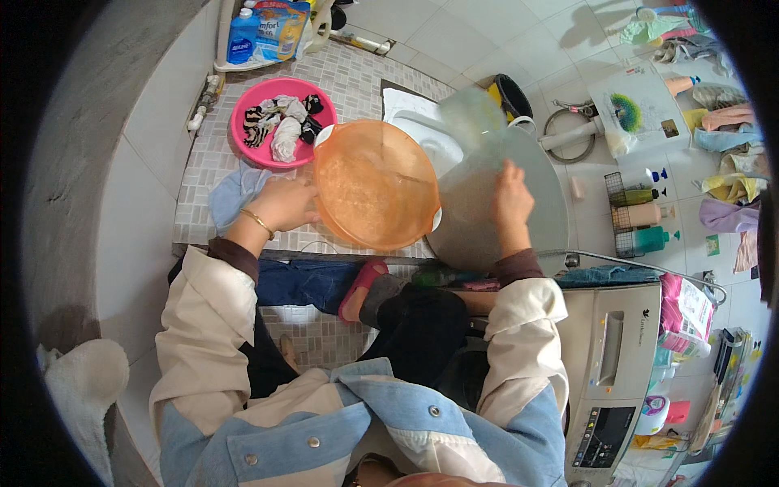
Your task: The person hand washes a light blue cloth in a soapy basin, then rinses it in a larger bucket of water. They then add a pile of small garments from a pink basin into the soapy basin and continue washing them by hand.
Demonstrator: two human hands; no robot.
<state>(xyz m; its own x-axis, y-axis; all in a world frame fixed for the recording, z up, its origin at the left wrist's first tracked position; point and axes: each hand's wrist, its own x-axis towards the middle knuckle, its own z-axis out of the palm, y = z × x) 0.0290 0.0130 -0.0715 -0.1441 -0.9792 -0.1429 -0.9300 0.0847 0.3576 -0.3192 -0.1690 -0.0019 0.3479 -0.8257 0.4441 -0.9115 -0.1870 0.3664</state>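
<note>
My left hand (289, 204), with a gold bangle at its wrist, grips the left rim of a translucent orange basin (377, 182). A light blue cloth (237, 193) lies beside that hand on the tiled ledge. My right hand (513, 198) is closed above a large grey tub (487, 213). It appears to hold the handle of a translucent scoop (473, 119), blurred and tilted over the white squat toilet (420, 131). Behind the left hand stands a pink basin (243, 103) holding black, white and striped small garments.
A raised tiled ledge (201, 164) ends in a dark edge before me. Dark blue jeans (310, 283) lie below it. A washing machine (608, 359) stands at right, under a metal rail. Detergent packs (283, 30) sit at back left; a black and yellow bucket (512, 97) stands behind the tub.
</note>
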